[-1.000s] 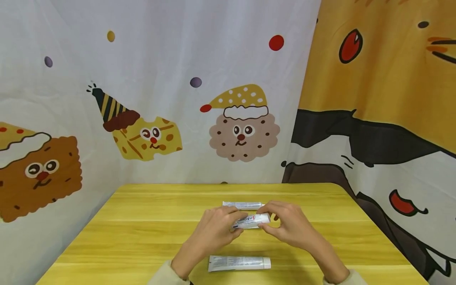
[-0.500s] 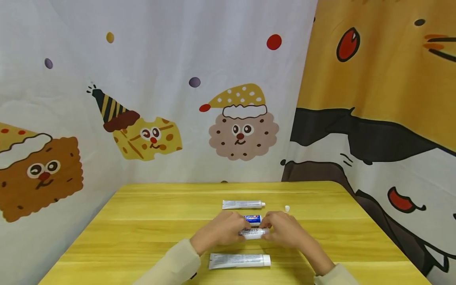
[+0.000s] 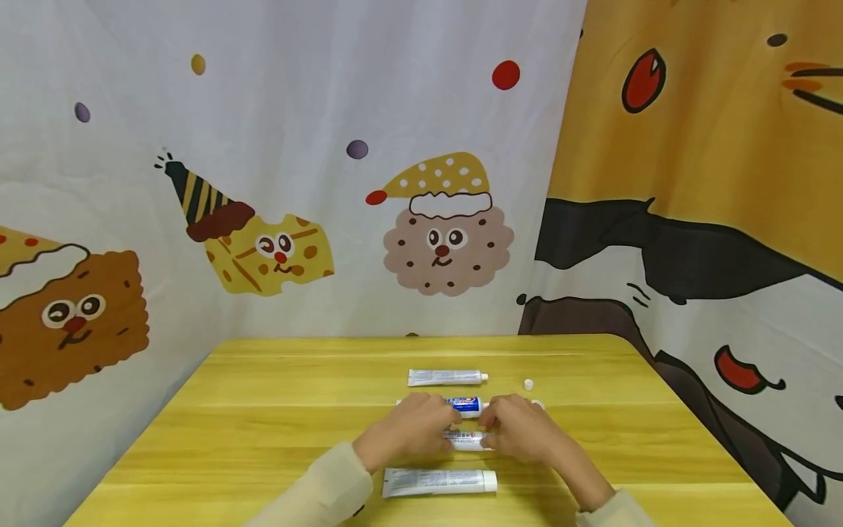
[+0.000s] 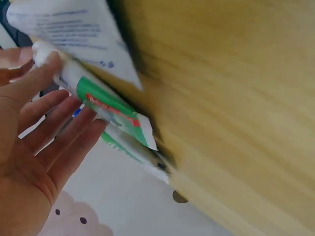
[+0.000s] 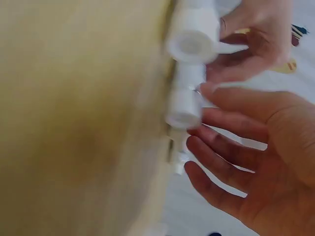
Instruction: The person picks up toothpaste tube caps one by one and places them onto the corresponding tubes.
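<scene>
Several toothpaste tubes lie in a row across the table. My left hand point(image 3: 410, 428) and right hand point(image 3: 525, 428) are over the third from the back, a white toothpaste tube point(image 3: 466, 440). In the left wrist view its green and red label point(image 4: 110, 107) shows, my thumb lies against it and my other fingers are loosely straight on the far side. At its capped end, in the right wrist view, my right thumb tip is right beside the white cap point(image 5: 184, 109), with the other fingers spread. Behind it is a blue-labelled tube point(image 3: 466, 406), partly hidden by my hands.
Nearest me lies a larger capped tube point(image 3: 437, 483). At the back is a white tube point(image 3: 446, 378) with its nozzle bare. A small loose cap point(image 3: 528, 384) sits to its right, and another white cap point(image 3: 538, 404) shows past my right hand. Patterned curtains hang behind the table point(image 3: 296, 410).
The white tube has come down from between both hands onto the table, in front of the blue-labelled one. My fingers have loosened from it.
</scene>
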A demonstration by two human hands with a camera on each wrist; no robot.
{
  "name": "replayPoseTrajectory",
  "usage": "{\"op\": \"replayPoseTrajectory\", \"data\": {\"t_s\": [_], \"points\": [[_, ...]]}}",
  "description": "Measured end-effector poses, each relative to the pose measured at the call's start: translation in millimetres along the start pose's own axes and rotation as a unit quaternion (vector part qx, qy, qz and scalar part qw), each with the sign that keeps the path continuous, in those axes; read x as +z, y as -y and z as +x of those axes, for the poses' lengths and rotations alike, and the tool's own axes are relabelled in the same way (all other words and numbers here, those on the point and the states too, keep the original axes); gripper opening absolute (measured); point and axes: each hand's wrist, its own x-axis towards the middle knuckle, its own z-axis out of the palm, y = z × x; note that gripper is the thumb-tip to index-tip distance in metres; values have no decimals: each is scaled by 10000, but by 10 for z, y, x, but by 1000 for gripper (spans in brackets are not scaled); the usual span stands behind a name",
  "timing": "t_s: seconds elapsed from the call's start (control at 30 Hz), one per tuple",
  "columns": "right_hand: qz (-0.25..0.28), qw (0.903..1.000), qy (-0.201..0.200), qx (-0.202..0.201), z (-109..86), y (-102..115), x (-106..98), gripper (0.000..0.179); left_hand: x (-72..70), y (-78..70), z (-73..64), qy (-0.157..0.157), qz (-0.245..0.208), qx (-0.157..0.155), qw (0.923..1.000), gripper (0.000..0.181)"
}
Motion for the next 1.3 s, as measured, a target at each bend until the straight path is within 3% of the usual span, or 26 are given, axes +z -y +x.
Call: {"op": "replayPoseTrajectory", "data": {"t_s": [0.1, 0.3, 0.47, 0.63, 0.8, 0.97, 1.3], "points": [[-10, 9990, -336, 295, -15, -60, -140, 7, -61, 30, 29, -19, -33, -51, 10000, 24], [-281, 9888, -1069, 1002, -98, -346, -328, 20, -113, 151, 163, -261, -175, -118, 9994, 24], [-20, 9894, -759, 1235, -172, -598, -288, 25, -41, 238, 311, -25, -99, -305, 9995, 37], [256, 9867, -247, 1585, -173, -757, -189, 27, 32, 281, 395, 291, -51, -180, 9994, 37], [214, 9898, -10, 1408, -168, -843, -147, 30, 60, 266, 457, 430, -24, -227, 9988, 39], [319, 9947, -4, 977, -196, -880, -127, 16, 94, 240, 496, 567, -73, -360, 9977, 34], [346, 9946, -140, 972, -193, -809, -195, 19, 104, 288, 484, 513, -14, -330, 9981, 45]]}}
